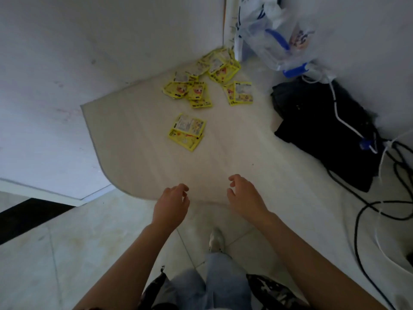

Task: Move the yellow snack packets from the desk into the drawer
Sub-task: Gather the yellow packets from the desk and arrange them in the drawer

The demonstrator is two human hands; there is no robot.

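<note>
White table (223, 157) in a wall corner carries scattered yellow snack packets (187, 131). Left hand (171, 203) and right hand (244, 196) hover empty, fingers apart; gather the nearest stacked pair first.

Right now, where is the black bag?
The black bag lies on the desk's right side, below the plastic bag, right of the yellow packets.

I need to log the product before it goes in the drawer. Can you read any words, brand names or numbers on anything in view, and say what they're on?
Nothing can be read.
Yellow foil snack packets: cartoon art and white label panels, print too small and blurred.
Clear plastic bag with blue handle by the wall: dark blue marks and a printed picture, blurred.
Black fabric bag: no text visible.
</note>
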